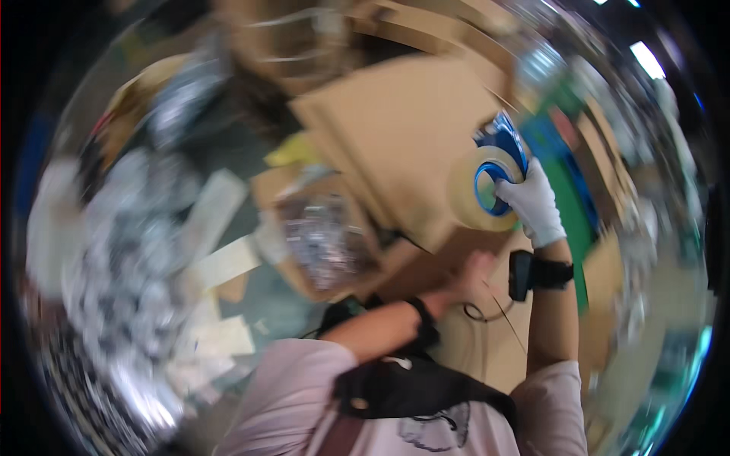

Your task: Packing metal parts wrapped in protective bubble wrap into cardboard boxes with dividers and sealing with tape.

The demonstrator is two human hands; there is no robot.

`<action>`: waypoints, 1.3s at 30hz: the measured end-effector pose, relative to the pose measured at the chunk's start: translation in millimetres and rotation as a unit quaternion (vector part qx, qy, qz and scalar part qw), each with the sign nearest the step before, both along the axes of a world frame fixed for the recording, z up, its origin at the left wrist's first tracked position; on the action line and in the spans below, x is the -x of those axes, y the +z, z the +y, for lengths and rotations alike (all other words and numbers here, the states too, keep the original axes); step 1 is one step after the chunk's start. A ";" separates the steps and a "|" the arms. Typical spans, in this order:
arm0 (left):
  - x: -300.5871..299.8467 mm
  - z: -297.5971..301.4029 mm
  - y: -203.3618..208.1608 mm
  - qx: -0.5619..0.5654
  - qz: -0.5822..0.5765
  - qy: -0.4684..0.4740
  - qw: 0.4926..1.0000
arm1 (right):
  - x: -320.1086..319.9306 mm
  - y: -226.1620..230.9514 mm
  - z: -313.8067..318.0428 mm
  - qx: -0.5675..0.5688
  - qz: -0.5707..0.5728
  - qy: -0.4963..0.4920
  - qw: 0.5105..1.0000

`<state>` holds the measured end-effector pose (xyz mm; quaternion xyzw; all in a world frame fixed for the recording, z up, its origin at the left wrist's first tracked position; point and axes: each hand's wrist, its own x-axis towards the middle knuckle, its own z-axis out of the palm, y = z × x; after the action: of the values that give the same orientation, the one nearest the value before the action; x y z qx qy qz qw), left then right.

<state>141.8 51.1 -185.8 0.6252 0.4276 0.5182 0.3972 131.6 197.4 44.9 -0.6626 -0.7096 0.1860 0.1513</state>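
Note:
My right hand (pixel 535 204), in a white glove, grips a blue tape dispenser (pixel 511 144) carrying a wide roll of clear tape. The dispenser is raised over the right edge of a large brown cardboard box (pixel 403 121), whose top looks flat and closed. Lower down, my left hand (pixel 476 278) reaches across in front of me beside a brown cardboard surface (pixel 456 334). That hand looks bare, and motion smears its fingers. A black device on a strap (pixel 540 275) sits on my right wrist.
An open carton (pixel 323 235) of shiny wrapped items stands left of the large box. Clear plastic bags (pixel 129 243) pile up at the far left, near pale sheets (pixel 228 262) on the floor. Green and blue surfaces (pixel 566 182) lie beyond my right hand.

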 end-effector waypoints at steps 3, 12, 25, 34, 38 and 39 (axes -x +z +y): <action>35.4 14.6 41.1 0.134 -0.009 -0.139 0.981 | -87.8 128.1 -114.3 0.084 0.282 -0.065 0.953; 39.6 7.5 62.6 0.183 0.009 -0.229 0.956 | -228.0 194.1 -288.6 0.288 -0.105 -0.062 0.950; -10.3 -63.5 173.8 0.293 0.022 -0.313 0.903 | -267.8 6.1 -321.5 0.015 -0.010 -0.002 1.000; -15.1 -71.3 199.3 0.565 -0.235 -0.263 0.746 | -268.8 7.0 -323.8 0.013 -0.013 0.000 1.000; -24.3 -68.6 163.5 0.592 -0.237 -0.273 0.721 | -261.4 13.5 -316.1 0.033 -0.028 0.013 0.999; -27.4 -68.1 159.7 0.615 -0.234 -0.270 0.703 | -261.0 15.6 -314.7 0.033 -0.029 0.019 0.999</action>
<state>169.3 -17.0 -26.1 0.1888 0.3575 0.1406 0.9037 392.6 -117.3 60.5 -0.6585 -0.7198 0.1928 0.1053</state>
